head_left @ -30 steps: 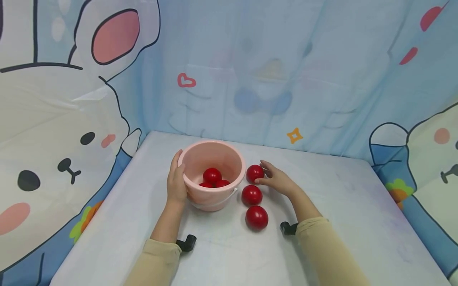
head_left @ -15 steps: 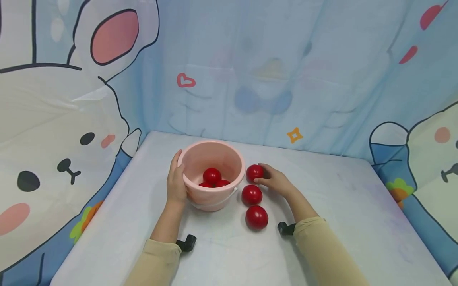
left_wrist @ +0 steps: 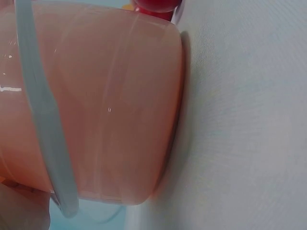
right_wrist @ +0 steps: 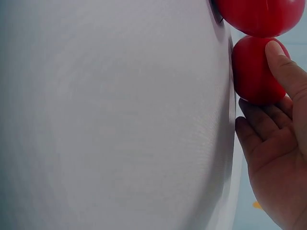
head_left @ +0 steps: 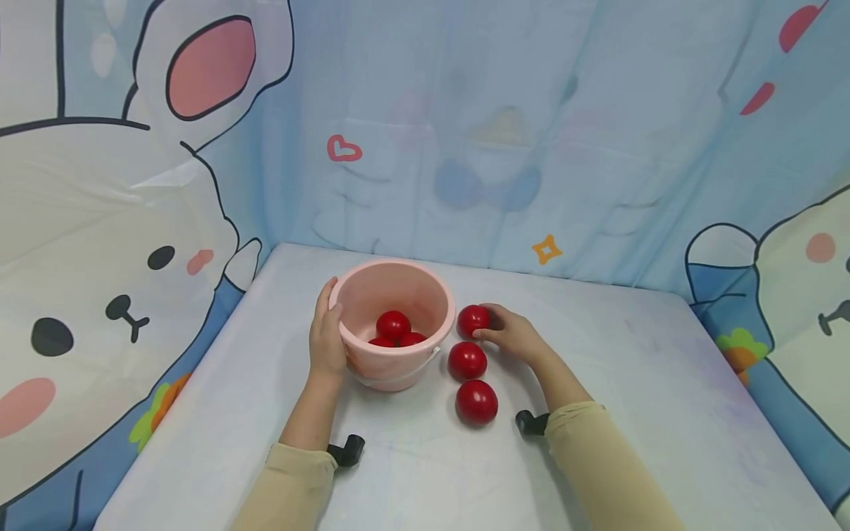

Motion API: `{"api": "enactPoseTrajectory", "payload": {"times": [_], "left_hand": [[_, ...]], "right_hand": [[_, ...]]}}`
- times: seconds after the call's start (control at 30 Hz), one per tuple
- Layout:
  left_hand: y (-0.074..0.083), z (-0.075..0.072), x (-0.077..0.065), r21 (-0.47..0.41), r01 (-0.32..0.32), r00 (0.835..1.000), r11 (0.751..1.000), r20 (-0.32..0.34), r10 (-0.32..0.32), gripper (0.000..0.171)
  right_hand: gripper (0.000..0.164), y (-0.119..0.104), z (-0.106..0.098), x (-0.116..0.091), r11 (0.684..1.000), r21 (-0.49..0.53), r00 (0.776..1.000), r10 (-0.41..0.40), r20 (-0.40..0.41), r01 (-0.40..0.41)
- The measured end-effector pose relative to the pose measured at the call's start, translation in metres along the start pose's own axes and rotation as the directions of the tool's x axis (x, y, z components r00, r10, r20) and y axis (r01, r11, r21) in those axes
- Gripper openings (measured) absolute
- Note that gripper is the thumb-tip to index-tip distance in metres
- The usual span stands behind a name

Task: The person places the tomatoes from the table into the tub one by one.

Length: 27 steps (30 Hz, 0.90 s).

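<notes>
Along the bench's left edge runs a curtain printed with a white rabbit. My left hand, below a tan sleeve, grips the left side of a pink bucket, fingers and thumb at the rim. The bucket stands upright on the white-covered bench, nearer the far left corner than the far right, its pale handle hanging down the near side. Inside show three red balls, the top ball above two others partly hidden by the rim. Just right of the bucket, three more make a line from the far edge's side toward the near edge: a far ball, a middle ball and a near ball. My right hand holds the far ball between thumb and fingers where it sits.
</notes>
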<state>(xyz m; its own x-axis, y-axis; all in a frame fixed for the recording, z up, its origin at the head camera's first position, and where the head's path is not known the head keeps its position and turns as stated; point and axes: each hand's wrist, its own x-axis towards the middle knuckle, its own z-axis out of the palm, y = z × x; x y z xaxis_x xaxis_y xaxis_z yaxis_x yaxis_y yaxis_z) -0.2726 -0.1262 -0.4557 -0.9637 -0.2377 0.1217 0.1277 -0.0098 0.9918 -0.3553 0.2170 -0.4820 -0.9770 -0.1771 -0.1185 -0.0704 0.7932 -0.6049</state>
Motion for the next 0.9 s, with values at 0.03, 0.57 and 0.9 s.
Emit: {"api": "enactPoseTrajectory", "payload": {"times": [0.03, 0.57, 0.9], "left_hand": [[0.000, 0.000, 0.000, -0.001, 0.000, 1.000, 1.000, 0.000, 0.000, 0.047], [0.002, 0.000, 0.000, 0.001, -0.011, 1.000, 1.000, 0.003, 0.011, 0.048], [0.000, 0.000, 0.000, 0.005, -0.011, 1.000, 1.000, 0.000, 0.011, 0.048]], "right_hand": [[0.081, 0.000, 0.000, 0.000, 1.000, -0.001, 1.000, 0.000, 0.000, 0.000], [0.080, -0.009, -0.022, -0.004, 0.999, 0.006, 0.999, -0.037, -0.037, 0.038], [0.083, -0.020, -0.042, -0.009, 0.995, -0.001, 0.994, -0.095, -0.052, 0.095]]}}
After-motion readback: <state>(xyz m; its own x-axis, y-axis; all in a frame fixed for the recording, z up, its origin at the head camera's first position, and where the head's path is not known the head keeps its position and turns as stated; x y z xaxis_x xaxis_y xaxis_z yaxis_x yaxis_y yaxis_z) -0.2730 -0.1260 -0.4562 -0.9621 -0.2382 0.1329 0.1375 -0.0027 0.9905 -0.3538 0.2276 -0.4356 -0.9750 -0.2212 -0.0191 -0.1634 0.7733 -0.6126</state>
